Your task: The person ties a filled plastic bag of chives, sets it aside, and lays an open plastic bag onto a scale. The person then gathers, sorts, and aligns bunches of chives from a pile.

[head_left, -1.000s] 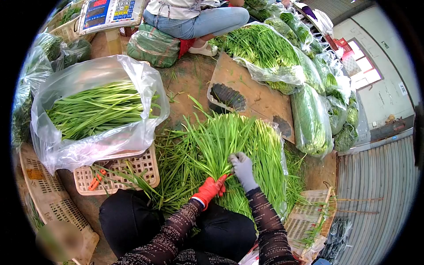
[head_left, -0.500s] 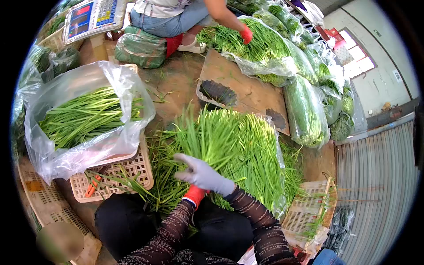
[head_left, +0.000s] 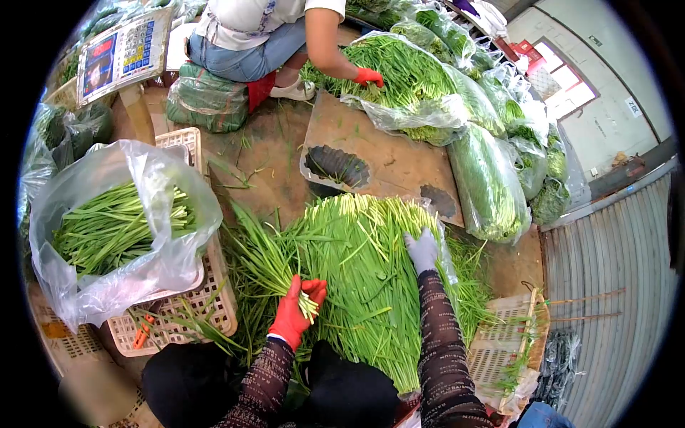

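My left hand (head_left: 291, 317), in a red glove, is closed around the pale stem ends of a small bunch of garlic chives (head_left: 262, 258). Its leaves point up and to the left, away from me. On the right, my right hand (head_left: 422, 251), in a grey glove, reaches over the large pile of garlic chives (head_left: 364, 285). Its stretched fingers touch the pale ends at the pile's upper right edge, and no bunch shows in it. Loose leaves lie scattered left of the pile.
At left a clear plastic bag (head_left: 78, 296) of chives rests over a crate (head_left: 227, 303) holding an orange-handled knife (head_left: 143, 334). A scale display (head_left: 125, 53) stands behind. A seated co-worker's red-gloved hand (head_left: 368, 76) touches bagged greens. Another crate (head_left: 503, 335) sits at right.
My hands, close together before, are now apart. The grey-gloved right hand has moved up and right to the pile; the red-gloved left hand shows with its bunch at left. The view has shifted.
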A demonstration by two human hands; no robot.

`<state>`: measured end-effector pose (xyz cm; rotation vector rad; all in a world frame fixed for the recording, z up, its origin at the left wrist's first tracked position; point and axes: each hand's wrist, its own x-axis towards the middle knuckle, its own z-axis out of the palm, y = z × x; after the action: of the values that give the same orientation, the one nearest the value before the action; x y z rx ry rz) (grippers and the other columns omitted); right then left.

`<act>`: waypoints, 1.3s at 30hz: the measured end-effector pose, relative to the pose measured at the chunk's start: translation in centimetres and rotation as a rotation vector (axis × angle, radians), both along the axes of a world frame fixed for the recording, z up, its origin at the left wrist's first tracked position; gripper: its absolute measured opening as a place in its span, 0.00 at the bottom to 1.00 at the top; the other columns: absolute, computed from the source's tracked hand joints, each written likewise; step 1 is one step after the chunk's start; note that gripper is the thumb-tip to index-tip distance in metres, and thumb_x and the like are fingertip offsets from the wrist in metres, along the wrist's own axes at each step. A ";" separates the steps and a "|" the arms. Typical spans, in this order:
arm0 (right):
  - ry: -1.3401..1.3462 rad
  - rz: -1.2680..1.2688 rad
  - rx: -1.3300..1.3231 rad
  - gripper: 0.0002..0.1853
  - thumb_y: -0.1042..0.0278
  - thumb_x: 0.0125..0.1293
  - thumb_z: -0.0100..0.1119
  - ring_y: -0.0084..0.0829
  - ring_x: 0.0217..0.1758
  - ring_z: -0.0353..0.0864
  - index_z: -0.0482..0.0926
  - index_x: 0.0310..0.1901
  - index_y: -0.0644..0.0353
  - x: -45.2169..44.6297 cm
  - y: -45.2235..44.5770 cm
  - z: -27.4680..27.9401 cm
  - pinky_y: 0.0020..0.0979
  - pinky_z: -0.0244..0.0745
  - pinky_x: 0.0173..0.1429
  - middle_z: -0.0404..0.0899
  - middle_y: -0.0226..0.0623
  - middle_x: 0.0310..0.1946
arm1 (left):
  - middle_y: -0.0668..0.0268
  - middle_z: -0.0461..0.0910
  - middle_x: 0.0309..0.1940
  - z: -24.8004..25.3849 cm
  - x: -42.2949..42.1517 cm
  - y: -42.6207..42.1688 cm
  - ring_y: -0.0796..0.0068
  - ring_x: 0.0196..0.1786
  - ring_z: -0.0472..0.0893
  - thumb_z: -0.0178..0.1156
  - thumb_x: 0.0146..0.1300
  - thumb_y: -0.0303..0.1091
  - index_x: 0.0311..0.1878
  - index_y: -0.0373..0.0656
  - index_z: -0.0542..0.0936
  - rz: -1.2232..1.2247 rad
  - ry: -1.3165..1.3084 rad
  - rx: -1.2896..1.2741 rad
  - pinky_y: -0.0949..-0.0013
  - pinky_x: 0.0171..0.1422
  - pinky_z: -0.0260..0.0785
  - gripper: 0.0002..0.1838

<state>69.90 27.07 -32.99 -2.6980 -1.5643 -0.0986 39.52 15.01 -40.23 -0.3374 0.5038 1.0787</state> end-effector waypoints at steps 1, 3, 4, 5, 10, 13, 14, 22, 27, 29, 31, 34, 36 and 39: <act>-0.056 0.026 -0.005 0.37 0.36 0.52 0.58 0.43 0.51 0.75 0.68 0.53 0.60 0.0 1.4 -0.4 0.42 0.70 0.50 0.75 0.47 0.47 | 0.63 0.77 0.48 -0.3 -0.2 0.3 0.71 0.38 0.77 0.56 0.63 0.46 0.47 0.42 0.76 -0.038 -0.006 -0.058 0.70 0.42 0.73 0.17; -0.058 0.073 0.005 0.37 0.34 0.51 0.57 0.43 0.51 0.75 0.68 0.51 0.61 0.1 4.0 -1.2 0.42 0.70 0.50 0.75 0.47 0.47 | 0.64 0.77 0.48 -1.5 -0.8 0.4 0.74 0.35 0.76 0.56 0.63 0.45 0.49 0.42 0.75 -0.034 -0.036 0.052 0.72 0.39 0.71 0.18; -0.065 0.116 0.011 0.38 0.32 0.51 0.56 0.43 0.51 0.75 0.69 0.50 0.61 0.1 5.0 -1.7 0.42 0.70 0.49 0.75 0.47 0.47 | 0.65 0.77 0.48 -2.0 -1.0 0.8 0.77 0.32 0.74 0.56 0.63 0.44 0.52 0.42 0.74 -0.037 -0.070 0.158 0.74 0.36 0.69 0.19; -0.121 0.148 0.074 0.38 0.33 0.49 0.58 0.42 0.49 0.76 0.69 0.49 0.61 0.2 6.1 -2.8 0.43 0.70 0.48 0.76 0.47 0.46 | 0.67 0.78 0.48 -0.2 -1.3 1.0 0.80 0.27 0.70 0.58 0.62 0.41 0.54 0.43 0.73 -0.008 -0.022 0.167 0.75 0.31 0.64 0.20; 0.050 0.090 -0.184 0.38 0.38 0.46 0.64 0.42 0.44 0.80 0.67 0.50 0.61 -1.5 7.7 -3.3 0.41 0.71 0.47 0.78 0.45 0.42 | 0.69 0.78 0.40 1.3 -1.8 2.2 0.79 0.25 0.70 0.64 0.56 0.36 0.59 0.44 0.69 0.070 0.023 0.393 0.73 0.30 0.62 0.27; -0.040 0.097 -0.259 0.38 0.48 0.47 0.65 0.43 0.40 0.80 0.63 0.55 0.61 -2.1 7.7 -3.0 0.41 0.73 0.43 0.78 0.46 0.40 | 0.73 0.71 0.28 1.5 -1.2 2.7 0.80 0.24 0.68 0.64 0.56 0.36 0.60 0.43 0.68 0.053 0.092 0.380 0.74 0.30 0.60 0.28; -0.039 0.094 -0.264 0.38 0.48 0.47 0.65 0.43 0.40 0.80 0.63 0.55 0.61 -1.9 7.2 -2.6 0.41 0.73 0.43 0.78 0.46 0.40 | 0.73 0.71 0.28 1.4 -1.2 2.7 0.80 0.24 0.68 0.64 0.56 0.36 0.60 0.43 0.68 0.050 0.092 0.375 0.74 0.30 0.60 0.28; 0.436 0.322 0.240 0.19 0.54 0.53 0.64 0.34 0.34 0.80 0.79 0.43 0.57 -0.6 -2.1 10.8 0.33 0.74 0.40 0.80 0.40 0.30 | 0.77 0.61 0.18 2.0 -0.6 2.1 0.85 0.18 0.59 0.53 0.64 0.34 0.55 0.42 0.70 -0.078 -0.035 0.131 0.78 0.23 0.51 0.17; 1.014 0.376 0.496 0.06 0.73 0.59 0.60 0.20 0.34 0.76 0.79 0.38 0.60 -3.5 -7.8 20.5 0.23 0.71 0.39 0.80 0.29 0.33 | 0.78 0.61 0.14 3.4 -0.5 1.9 0.84 0.13 0.58 0.50 0.66 0.35 0.55 0.41 0.70 -0.129 -0.239 0.108 0.76 0.19 0.51 0.16; 0.914 0.441 0.224 0.07 0.76 0.59 0.59 0.16 0.34 0.74 0.77 0.40 0.60 -1.6 -8.7 19.9 0.18 0.70 0.37 0.79 0.28 0.36 | 0.77 0.62 0.15 5.0 -1.0 1.8 0.83 0.14 0.59 0.47 0.68 0.37 0.56 0.42 0.70 -0.128 -0.307 0.157 0.76 0.19 0.53 0.16; 0.853 0.424 0.465 0.08 0.77 0.60 0.58 0.17 0.35 0.75 0.77 0.41 0.61 -1.2 -9.5 23.7 0.19 0.70 0.39 0.79 0.29 0.37 | 0.78 0.61 0.15 7.5 -1.5 1.9 0.84 0.14 0.59 0.47 0.68 0.38 0.55 0.42 0.71 -0.101 -0.316 0.182 0.77 0.19 0.52 0.16; 0.742 0.454 0.974 0.09 0.81 0.60 0.53 0.20 0.36 0.76 0.74 0.43 0.63 -4.0 -12.3 29.2 0.24 0.71 0.45 0.78 0.30 0.39 | 0.77 0.66 0.19 8.6 -2.6 1.1 0.83 0.16 0.62 0.49 0.68 0.38 0.56 0.41 0.70 -0.071 -0.367 0.281 0.77 0.20 0.55 0.17; 0.510 0.601 1.104 0.10 0.82 0.59 0.53 0.22 0.36 0.75 0.74 0.43 0.64 -8.0 -14.3 29.8 0.25 0.72 0.45 0.77 0.29 0.35 | 0.78 0.70 0.21 9.4 -3.2 0.3 0.83 0.19 0.68 0.52 0.66 0.37 0.55 0.41 0.72 -0.082 -0.152 0.247 0.78 0.24 0.63 0.17; 0.191 0.908 1.085 0.05 0.77 0.58 0.56 0.25 0.34 0.75 0.73 0.37 0.61 -12.2 -16.9 26.5 0.29 0.73 0.43 0.76 0.32 0.30 | 0.66 0.78 0.39 9.2 -2.9 -2.0 0.77 0.31 0.78 0.53 0.64 0.33 0.58 0.41 0.71 -0.106 -0.009 0.186 0.77 0.34 0.74 0.19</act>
<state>57.66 10.13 -6.50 -1.0722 -1.7503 -0.4676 36.58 13.01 -31.01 -0.1501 0.4055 1.0122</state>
